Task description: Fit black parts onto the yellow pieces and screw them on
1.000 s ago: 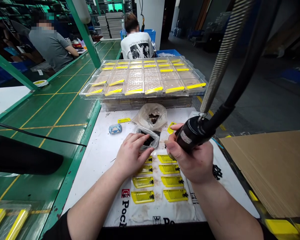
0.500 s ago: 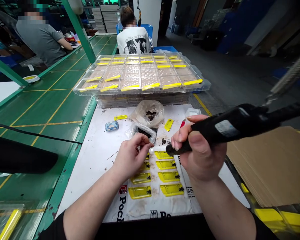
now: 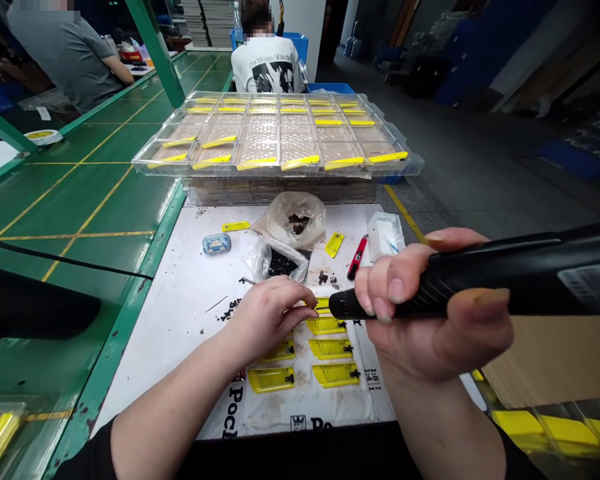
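My right hand (image 3: pixel 430 313) is wrapped round a black electric screwdriver (image 3: pixel 525 267), held nearly level with its thin bit toward the left. Thumb and fingers of my left hand (image 3: pixel 275 310) are pinched at the tip of that bit; whatever sits between them is too small to make out. Beneath both hands, yellow plastic pieces (image 3: pixel 333 349) lie in two columns on a white printed sheet (image 3: pixel 275 410). Small black parts are fitted at the right ends of several pieces. My left hand covers some of the left column.
Beyond my hands are a plastic bag (image 3: pixel 313 217) of small dark parts, another bag (image 3: pixel 300 270) of black parts, a red cutter (image 3: pixel 357 257) and a blue patterned case (image 3: pixel 217 244). Stacked clear trays (image 3: pixel 260 137) hold yellow pieces. A green conveyor (image 3: pixel 95 187) runs left; two people sit farther off.
The screwdriver has swung more level and come closer, its tip now meeting my left fingertips. My left hand has moved slightly right, and the view has shifted a little.
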